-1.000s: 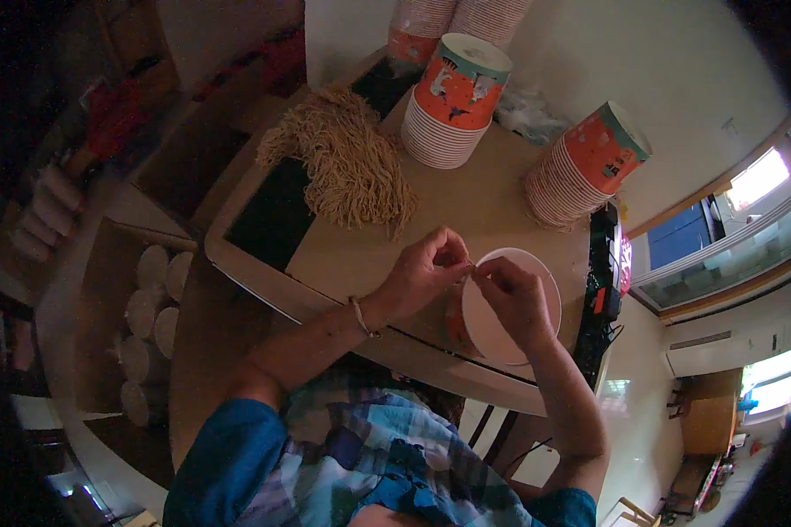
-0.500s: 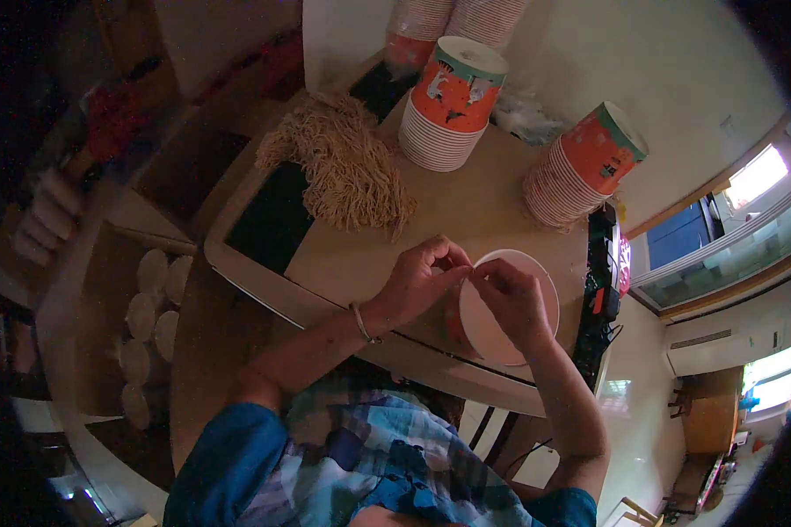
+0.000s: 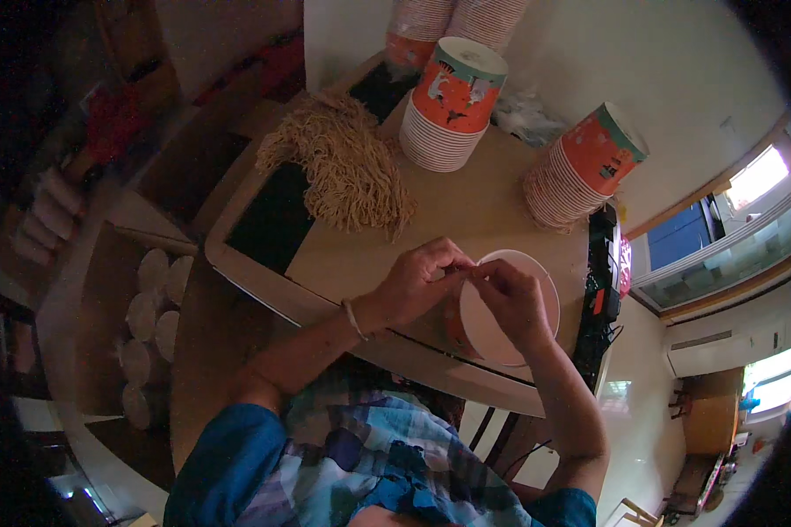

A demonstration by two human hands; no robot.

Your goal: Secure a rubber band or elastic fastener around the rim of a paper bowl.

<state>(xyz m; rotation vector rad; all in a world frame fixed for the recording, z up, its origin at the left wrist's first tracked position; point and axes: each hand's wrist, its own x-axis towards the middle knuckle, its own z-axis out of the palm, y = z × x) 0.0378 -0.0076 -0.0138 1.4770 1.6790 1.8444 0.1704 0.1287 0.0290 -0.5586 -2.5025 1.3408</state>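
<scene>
A paper bucket [image 3: 488,335] lies tipped toward me near the table's front edge, its pale inside showing and a strip of orange outer wall at its left. At its upper left rim my two hands meet. My left hand [image 3: 419,279], with a band on the wrist, is closed in a pinch just outside the rim. My right hand [image 3: 511,300] reaches across the bucket's mouth, thumb and fingers pinched together against the left fingertips. What lies between the fingertips is too small to make out. Beyond the left hand is a heap of tan strings [image 3: 347,167].
Two stacks of orange and green paper buckets, the middle stack [image 3: 453,105] and the right stack [image 3: 584,167], stand upside down on the table [image 3: 360,272]. More wrapped stacks are behind. A black power strip [image 3: 599,281] runs along the right edge. An open cardboard box [image 3: 105,325] holds pale round pieces at left.
Both hands stay at the bucket's rim. The fingers have shifted only slightly and the left wrist has turned a little; the bucket has not visibly moved.
</scene>
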